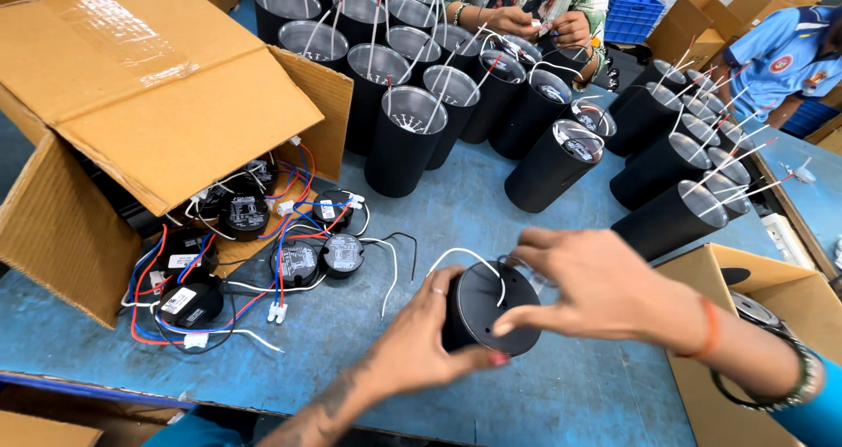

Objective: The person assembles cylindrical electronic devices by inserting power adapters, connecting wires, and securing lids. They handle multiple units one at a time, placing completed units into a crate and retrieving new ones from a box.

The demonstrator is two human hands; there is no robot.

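Note:
A black cylindrical lamp housing (478, 302) lies tilted on the blue table (456, 210) in front of me, its closed end facing up. My left hand (421, 342) grips its side from the left. My right hand (596, 289) rests over its top edge, fingers on the rim. A white wire (469, 256) loops out of the housing's end between my two hands.
Many black cylindrical housings (403, 135) with white wires stand at the back and right. A tipped cardboard box (149, 96) at left spills round black drivers (298, 261) with coloured wires. Another box (763, 280) sits at right. A person's hands (544, 21) work across the table.

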